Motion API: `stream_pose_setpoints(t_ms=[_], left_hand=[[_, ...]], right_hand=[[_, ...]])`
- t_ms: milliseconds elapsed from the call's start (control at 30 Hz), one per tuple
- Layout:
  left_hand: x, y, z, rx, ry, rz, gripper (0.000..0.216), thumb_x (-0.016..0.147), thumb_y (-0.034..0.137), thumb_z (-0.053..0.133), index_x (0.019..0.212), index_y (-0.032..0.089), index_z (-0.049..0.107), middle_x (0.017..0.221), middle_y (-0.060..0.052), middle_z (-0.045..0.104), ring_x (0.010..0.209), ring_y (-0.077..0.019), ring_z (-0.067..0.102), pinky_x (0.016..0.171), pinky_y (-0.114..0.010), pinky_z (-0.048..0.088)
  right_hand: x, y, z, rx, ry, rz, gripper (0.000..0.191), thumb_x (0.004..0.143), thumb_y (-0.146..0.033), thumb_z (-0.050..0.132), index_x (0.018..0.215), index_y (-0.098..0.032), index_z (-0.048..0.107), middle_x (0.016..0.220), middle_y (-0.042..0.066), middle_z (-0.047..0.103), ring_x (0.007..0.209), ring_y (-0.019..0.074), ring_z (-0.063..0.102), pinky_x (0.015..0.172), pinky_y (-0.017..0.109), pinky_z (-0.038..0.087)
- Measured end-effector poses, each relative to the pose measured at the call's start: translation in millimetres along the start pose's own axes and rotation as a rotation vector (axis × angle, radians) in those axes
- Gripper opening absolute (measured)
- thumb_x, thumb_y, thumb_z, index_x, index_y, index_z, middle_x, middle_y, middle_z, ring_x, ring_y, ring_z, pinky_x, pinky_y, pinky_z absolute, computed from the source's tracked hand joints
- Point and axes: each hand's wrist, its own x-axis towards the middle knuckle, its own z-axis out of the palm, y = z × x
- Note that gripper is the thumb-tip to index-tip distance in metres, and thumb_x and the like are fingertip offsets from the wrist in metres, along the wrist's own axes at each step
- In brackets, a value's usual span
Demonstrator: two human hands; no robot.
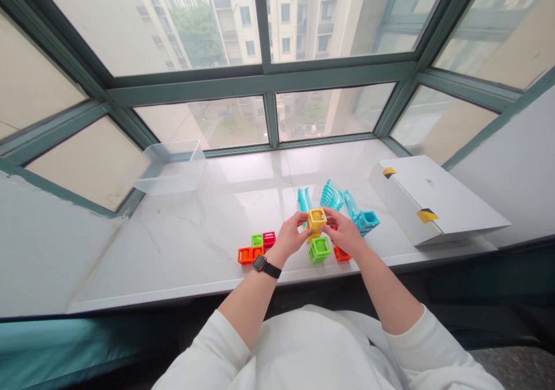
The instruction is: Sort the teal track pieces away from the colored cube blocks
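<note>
Fingers [299, 218] of left hand [289, 237] and right hand [348, 234] clamp a bright yellow, square-rimmed cube [317, 218].

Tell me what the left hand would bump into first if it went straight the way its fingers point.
Most likely the yellow block, which the left hand seems to touch; beyond it, on the block's other side, is the right hand, though depth is hard to judge.

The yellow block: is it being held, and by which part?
Yes: the left hand and the right hand hold the yellow block between them, by its left and right sides.
</note>
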Motion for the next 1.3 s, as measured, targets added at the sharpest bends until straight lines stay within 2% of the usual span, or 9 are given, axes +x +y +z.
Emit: stream_pose_setpoints(t_ms=[467, 567, 633, 767, 800, 900, 1067, 1167, 1300], left_hand=[[-3, 1, -2, 0.029, 0.019, -0.057, 0.045, 0.083, 0.019, 0.082, 0.123, 0.026, 0.063, 0.126, -0.007, 0.074, 0.117, -0.0226, 0.072, 0.109, -0.045, 0.056], [-10, 6, -23, 0.092, 0.079, -0.074, 0.046, 0.085, 0.026, 0.081, 0.127, 0.025, 0.062, 0.126, -0.008, 0.075, 0.116, -0.0232, 0.072, 0.107, -0.043, 0.057], [-20, 6, -46, 0.15, 0.153, -0.086, 0.036, 0.093, 0.032, 0.072, 0.127, 0.025, 0.062, 0.12, -0.008, 0.077, 0.112, -0.0222, 0.074, 0.103, -0.041, 0.058], [-54, -11, -90, 0.56, 0.312, -0.174, 0.023, 0.099, 0.031, 0.059, 0.119, 0.024, 0.068, 0.121, -0.008, 0.076, 0.119, -0.0264, 0.069, 0.11, -0.046, 0.05], [-64, -18, -98, 0.671, 0.313, -0.211, 0.024, 0.098, 0.031, 0.059, 0.118, 0.023, 0.069, 0.123, -0.009, 0.075, 0.12, -0.0283, 0.067, 0.111, -0.047, 0.048], [-87, -36, -107, 0.858, 0.226, -0.306, 0.028, 0.099, 0.034, 0.058, 0.122, 0.021, 0.069, 0.124, -0.012, 0.074, 0.119, -0.0302, 0.066, 0.107, -0.046, 0.048], [-97, -45, -101, 0.863, 0.159, -0.339, 0.029, 0.104, 0.037, 0.05, 0.124, 0.023, 0.068, 0.123, -0.01, 0.074, 0.111, -0.0261, 0.068, 0.093, -0.037, 0.051], [-96, -43, -98, 0.855, 0.164, -0.337, 0.028, 0.105, 0.038, 0.05, 0.122, 0.024, 0.067, 0.122, -0.008, 0.074, 0.11, -0.0255, 0.069, 0.089, -0.036, 0.05], [-96, -43, -98, 0.849, 0.153, -0.341, 0.027, 0.105, 0.038, 0.05, 0.121, 0.025, 0.067, 0.121, -0.007, 0.074, 0.11, -0.025, 0.068, 0.088, -0.035, 0.05]], right_hand=[[-3, 1, 0, -0.075, -0.007, -0.049, 0.051, 0.09, -0.027, 0.068, 0.141, -0.031, 0.06, 0.13, 0.005, 0.075, 0.108, 0.0249, 0.076, 0.099, 0.045, 0.062], [-3, 3, 0, -0.102, 0.001, -0.047, 0.051, 0.09, -0.028, 0.067, 0.141, -0.032, 0.06, 0.132, 0.005, 0.074, 0.106, 0.0242, 0.076, 0.098, 0.044, 0.061], [-3, 4, 0, -0.112, 0.005, -0.043, 0.051, 0.09, -0.028, 0.067, 0.141, -0.032, 0.06, 0.131, 0.005, 0.074, 0.107, 0.0244, 0.076, 0.098, 0.045, 0.061], [-3, 4, -1, -0.095, -0.001, -0.023, 0.052, 0.09, -0.029, 0.067, 0.141, -0.031, 0.061, 0.127, 0.005, 0.075, 0.109, 0.0253, 0.075, 0.1, 0.047, 0.06], [-3, 4, -1, -0.092, -0.003, -0.02, 0.053, 0.09, -0.029, 0.067, 0.142, -0.031, 0.061, 0.127, 0.005, 0.075, 0.109, 0.0254, 0.075, 0.1, 0.047, 0.06], [-3, 4, 0, -0.096, -0.006, -0.019, 0.054, 0.089, -0.029, 0.068, 0.142, -0.032, 0.06, 0.13, 0.005, 0.074, 0.109, 0.0255, 0.075, 0.101, 0.049, 0.06], [-6, -5, -6, -0.076, -0.012, -0.015, 0.061, 0.089, -0.031, 0.069, 0.149, -0.033, 0.053, 0.146, 0.006, 0.064, 0.122, 0.0257, 0.07, 0.108, 0.049, 0.057], [-11, -24, -16, -0.06, 0.07, -0.053, 0.058, 0.092, -0.033, 0.068, 0.148, -0.032, 0.054, 0.149, 0.007, 0.06, 0.13, 0.0267, 0.065, 0.114, 0.049, 0.053], [-23, -62, -20, 0.046, 0.3, -0.217, 0.038, 0.098, -0.033, 0.063, 0.135, -0.029, 0.063, 0.136, 0.008, 0.066, 0.13, 0.0265, 0.063, 0.118, 0.049, 0.051]])
